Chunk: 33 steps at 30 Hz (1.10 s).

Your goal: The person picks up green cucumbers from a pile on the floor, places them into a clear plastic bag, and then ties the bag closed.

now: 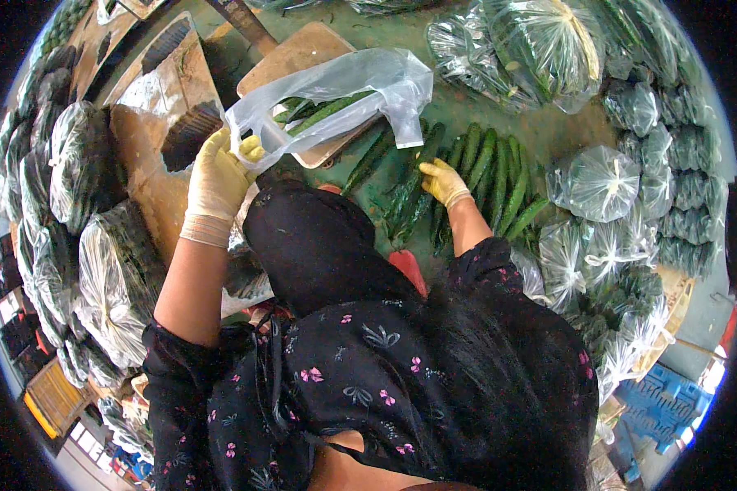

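Note:
My left hand [221, 170], in a pale yellow glove, is closed on the handle end of a clear plastic bag [385, 72]. The bag is spread over a brown board or tray [313, 51], with a few green cucumbers [329, 111] inside or beneath its film. To the right, my gloved right hand [445, 182] has its fingers curled around a dark cucumber [431, 146]; the fingertips are partly hidden. More loose cucumbers [491, 168] lie side by side on the green surface, just right of this hand.
Filled plastic bags of cucumbers are stacked at the left [110, 278], top right [540, 45] and right [602, 184]. Brown cardboard [135, 143] lies left of my left hand. A blue crate [659, 405] stands at the lower right.

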Tool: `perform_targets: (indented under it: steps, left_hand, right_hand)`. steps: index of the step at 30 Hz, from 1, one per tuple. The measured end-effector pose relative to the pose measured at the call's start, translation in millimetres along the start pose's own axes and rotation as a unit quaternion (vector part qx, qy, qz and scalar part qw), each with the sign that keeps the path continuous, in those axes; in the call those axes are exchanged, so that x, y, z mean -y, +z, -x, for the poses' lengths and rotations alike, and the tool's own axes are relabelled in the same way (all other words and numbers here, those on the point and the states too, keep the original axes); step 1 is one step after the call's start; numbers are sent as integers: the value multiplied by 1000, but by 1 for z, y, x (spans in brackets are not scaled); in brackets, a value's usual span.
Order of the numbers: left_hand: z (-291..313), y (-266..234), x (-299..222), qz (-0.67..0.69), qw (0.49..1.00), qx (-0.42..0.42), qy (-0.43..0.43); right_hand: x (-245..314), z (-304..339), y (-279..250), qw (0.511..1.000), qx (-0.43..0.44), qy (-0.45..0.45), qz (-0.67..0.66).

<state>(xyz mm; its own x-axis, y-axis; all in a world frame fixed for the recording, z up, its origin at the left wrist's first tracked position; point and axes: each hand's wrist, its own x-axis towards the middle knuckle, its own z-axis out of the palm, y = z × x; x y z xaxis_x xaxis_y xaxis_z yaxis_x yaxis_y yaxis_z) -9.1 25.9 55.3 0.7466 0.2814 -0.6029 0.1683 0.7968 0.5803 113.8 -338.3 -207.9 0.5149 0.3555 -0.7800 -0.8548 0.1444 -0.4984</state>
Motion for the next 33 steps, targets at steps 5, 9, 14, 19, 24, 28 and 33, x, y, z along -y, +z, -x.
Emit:
perform_targets:
  steps: [5,9,14,19,24,28,33]
  left_hand:
    - [-1,-1,0,14,1000,-1,25]
    - [-4,-1,-2,-4,1000,-6,12]
    - [-2,3,-3,-22,1000,4,2]
    - [-1,-14,-4,-21,997,72,-24]
    - [-37,-73,1,248,931,177,-201]
    - [-7,-8,7,-288,955,-69,-11]
    - [-15,-5,8,-329,943,-26,32]
  right_hand:
    - [17,-1,38,994,-96,-50,-27]
    - [8,-22,32,982,-65,-83,158]
    - [-10,-29,48,795,-252,60,548]
    - [-49,-20,67,865,-310,-7,395]
    - [-61,-47,30,949,-200,-28,241]
    - [-24,4,23,995,-39,-8,-92]
    - [60,77,28,965,109,-194,-140]
